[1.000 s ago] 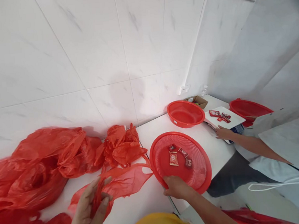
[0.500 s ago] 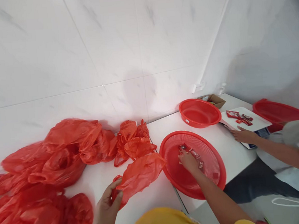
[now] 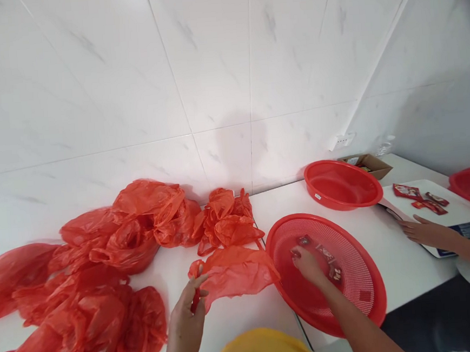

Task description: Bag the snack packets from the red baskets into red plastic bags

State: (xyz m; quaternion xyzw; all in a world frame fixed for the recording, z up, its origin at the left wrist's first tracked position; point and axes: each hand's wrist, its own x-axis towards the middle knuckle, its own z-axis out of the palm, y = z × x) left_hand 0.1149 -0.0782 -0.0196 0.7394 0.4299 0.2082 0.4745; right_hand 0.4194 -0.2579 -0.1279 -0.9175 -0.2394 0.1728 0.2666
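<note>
Bag pile (image 3: 104, 267) on your L. Your L hand (image 3: 187, 310) pinches a red bag (image 3: 238, 272); long axis runs R from fingers to basket (image 3: 379, 289). Your R hand (image 3: 309, 268)'s inside basket, fingers bunched, can't tell if gripping; small pkts (image 3: 335, 273) just R. Basin (image 3: 343, 183) behind; scale (image 3: 463, 211) far R w/ red pkts (image 3: 407, 191).

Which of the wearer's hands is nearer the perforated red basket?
Right. The right hand is inside the basket; the left hand is left of it, holding a red bag.
</note>
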